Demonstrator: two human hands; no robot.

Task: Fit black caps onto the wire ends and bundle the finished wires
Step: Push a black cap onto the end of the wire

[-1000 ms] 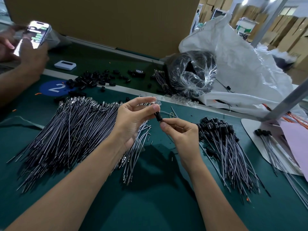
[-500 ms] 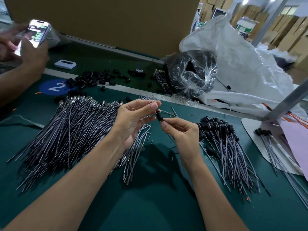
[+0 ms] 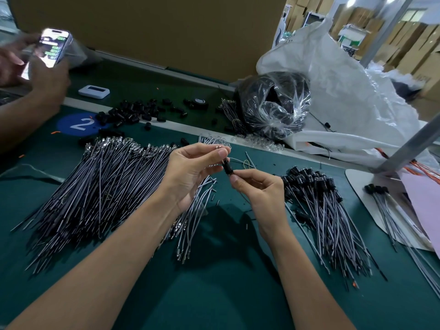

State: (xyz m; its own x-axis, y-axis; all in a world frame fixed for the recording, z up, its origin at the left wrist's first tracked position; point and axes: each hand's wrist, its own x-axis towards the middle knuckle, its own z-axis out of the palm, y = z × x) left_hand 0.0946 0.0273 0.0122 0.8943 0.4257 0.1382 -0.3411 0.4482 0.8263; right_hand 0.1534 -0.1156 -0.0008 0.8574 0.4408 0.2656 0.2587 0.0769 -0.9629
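Left hand point(image 3: 192, 170) pinches black cap point(image 3: 228, 168), right hand point(image 3: 262, 189) pinches just under it. Capped pile point(image 3: 316, 201) right of fingers, bigger bare pile point(image 3: 95, 186) left. Mostly undone, nothing bundled.

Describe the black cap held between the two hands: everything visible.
The black cap is a small, dark, roughly cylindrical piece, plastic or rubber by its look, held tilted above the green mat. The left hand pinches its upper end, the right hand its lower end. A thin grey wire emerges beside it; whether it is fully seated cannot be told.
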